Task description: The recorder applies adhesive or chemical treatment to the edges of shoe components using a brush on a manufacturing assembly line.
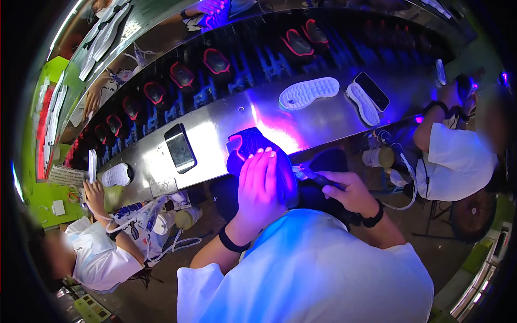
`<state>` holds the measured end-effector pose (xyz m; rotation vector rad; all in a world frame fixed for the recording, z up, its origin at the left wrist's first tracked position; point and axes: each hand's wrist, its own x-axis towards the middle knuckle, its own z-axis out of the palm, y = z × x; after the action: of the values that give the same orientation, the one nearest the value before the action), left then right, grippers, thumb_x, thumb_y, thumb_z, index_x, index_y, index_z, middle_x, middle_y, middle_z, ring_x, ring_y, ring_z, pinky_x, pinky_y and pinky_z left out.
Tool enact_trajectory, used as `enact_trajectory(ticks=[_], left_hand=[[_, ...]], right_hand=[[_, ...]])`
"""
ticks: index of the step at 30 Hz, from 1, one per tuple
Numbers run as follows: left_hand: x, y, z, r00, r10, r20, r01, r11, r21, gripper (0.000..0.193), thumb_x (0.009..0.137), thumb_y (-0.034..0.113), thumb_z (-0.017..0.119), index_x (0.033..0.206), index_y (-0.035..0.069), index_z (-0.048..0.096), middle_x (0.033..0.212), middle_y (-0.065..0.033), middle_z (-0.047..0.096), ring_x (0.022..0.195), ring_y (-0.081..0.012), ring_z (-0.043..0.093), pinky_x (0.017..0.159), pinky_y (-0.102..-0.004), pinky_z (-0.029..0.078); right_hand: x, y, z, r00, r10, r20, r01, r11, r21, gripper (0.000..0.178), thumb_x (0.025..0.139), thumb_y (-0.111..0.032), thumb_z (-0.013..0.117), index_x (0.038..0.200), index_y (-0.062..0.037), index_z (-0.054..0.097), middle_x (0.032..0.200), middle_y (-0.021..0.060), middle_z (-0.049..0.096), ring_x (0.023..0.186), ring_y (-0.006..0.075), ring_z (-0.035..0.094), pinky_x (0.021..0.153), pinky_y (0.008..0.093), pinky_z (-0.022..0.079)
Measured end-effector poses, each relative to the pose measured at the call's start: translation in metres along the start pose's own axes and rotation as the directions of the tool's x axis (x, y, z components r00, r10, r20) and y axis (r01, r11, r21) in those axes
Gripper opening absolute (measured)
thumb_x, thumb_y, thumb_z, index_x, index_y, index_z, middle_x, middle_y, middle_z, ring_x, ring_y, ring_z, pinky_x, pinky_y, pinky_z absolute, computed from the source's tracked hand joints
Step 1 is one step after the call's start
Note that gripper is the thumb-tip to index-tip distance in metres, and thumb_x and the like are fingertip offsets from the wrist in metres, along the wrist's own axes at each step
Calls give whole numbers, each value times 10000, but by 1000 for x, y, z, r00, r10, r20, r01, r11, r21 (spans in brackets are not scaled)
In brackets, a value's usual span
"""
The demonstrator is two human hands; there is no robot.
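A dark shoe upper with a pink-red edge stands at the near edge of the metal table, lit by blue-violet light. My left hand lies over it, fingers long and together, holding it; the thumb is hidden. To the right, my right hand is closed around the dark handle of a brush. The brush's pale head points left, close beside the shoe upper; whether it touches cannot be made out. The lower part of the shoe is hidden behind my left hand and in shadow.
Across the table, a dark rack holds several red-edged shoe uppers. On the metal table lie a phone, a white sole, another sole against a second phone. Co-workers sit left and right, near pots with hoses.
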<state>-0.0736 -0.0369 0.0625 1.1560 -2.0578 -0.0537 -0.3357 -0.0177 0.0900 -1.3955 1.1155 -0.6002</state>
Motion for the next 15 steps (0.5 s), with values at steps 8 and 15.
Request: enact_trajectory(ticks=[8, 15], left_hand=[[28, 10, 4, 997, -83, 0, 83, 996, 45, 621, 810, 193, 720, 1330, -101, 550, 1275, -251, 631, 1189, -410, 626, 1022, -522, 471], [21, 3, 15, 996, -58, -62, 62, 996, 71, 798, 705, 285, 828, 1342, -98, 538, 1222, -256, 610, 1111, -429, 631, 980, -509, 495]], right_hand=[[-20, 19, 6, 995, -17, -103, 35, 984, 176, 409, 1005, -126, 660, 1396, -18, 607, 858, -11, 630, 766, 79, 585, 730, 253, 499], [15, -9, -4, 990, -30, -138, 27, 999, -25, 415, 986, -78, 661, 1393, -21, 608, 853, -11, 630, 746, 81, 587, 703, 259, 503]])
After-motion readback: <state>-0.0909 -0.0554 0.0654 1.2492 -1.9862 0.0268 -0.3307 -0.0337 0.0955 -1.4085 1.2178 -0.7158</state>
